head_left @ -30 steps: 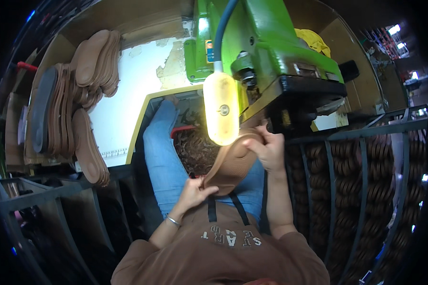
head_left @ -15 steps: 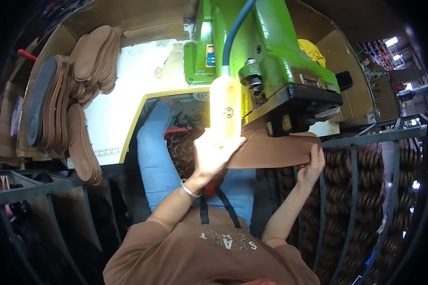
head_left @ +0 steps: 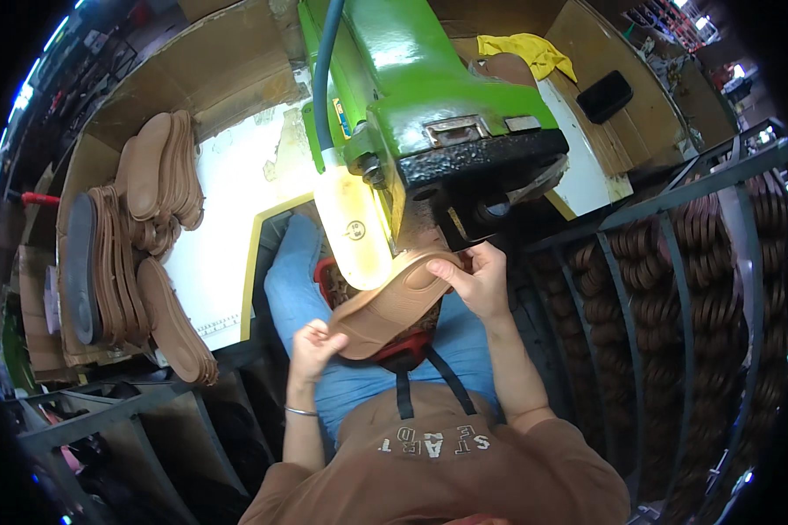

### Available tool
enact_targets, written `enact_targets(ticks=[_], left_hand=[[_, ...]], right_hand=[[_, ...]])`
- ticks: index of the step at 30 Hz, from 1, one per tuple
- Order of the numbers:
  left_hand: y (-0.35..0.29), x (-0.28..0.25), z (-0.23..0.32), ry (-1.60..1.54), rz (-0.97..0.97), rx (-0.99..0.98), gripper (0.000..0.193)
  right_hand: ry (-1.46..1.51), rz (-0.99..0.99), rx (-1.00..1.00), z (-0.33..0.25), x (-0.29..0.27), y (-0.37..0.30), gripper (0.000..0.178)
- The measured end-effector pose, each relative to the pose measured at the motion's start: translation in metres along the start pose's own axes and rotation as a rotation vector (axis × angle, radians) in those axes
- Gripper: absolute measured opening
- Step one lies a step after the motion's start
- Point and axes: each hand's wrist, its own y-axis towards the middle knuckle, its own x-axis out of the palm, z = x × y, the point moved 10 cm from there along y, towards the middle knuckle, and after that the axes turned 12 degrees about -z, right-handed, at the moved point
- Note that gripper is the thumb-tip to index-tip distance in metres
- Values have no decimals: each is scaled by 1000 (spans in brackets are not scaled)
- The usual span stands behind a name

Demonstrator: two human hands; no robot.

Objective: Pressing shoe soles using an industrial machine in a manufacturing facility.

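Note:
A brown shoe sole (head_left: 392, 313) slants between my two hands above my lap, just below the black head of a green machine (head_left: 429, 61). My left hand (head_left: 313, 350) pinches its lower left end, thumb on top. My right hand (head_left: 480, 284) grips the upper right end, thumb laid on the face and fingers behind the edge. That end sits close under the machine's working part; whether it touches is hidden. A glowing lamp (head_left: 352, 229) on a blue-grey cable hangs just over the sole's left edge.
On the white table (head_left: 228, 210) at left stand stacks of brown soles (head_left: 153, 166) and one dark grey sole (head_left: 82, 262). A yellow cloth (head_left: 530, 54) and black phone-like object (head_left: 605, 96) lie at right. Racks of soles (head_left: 652, 324) flank me; a red container (head_left: 403, 357) rests between my legs.
The sole has swung from nearly level to a slant, its left end lower. My left hand moved down and left; my right hand moved left. The view has shifted.

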Motion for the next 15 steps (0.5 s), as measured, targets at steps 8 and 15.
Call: enact_targets(ticks=[8,15], left_hand=[[20,140,-39,489,-363,-108,34],[33,153,-39,245,-499,-263,22]], right_hand=[[-406,1,25,-28,12,7,32],[-622,317,-75,-101,-110,-49,27]])
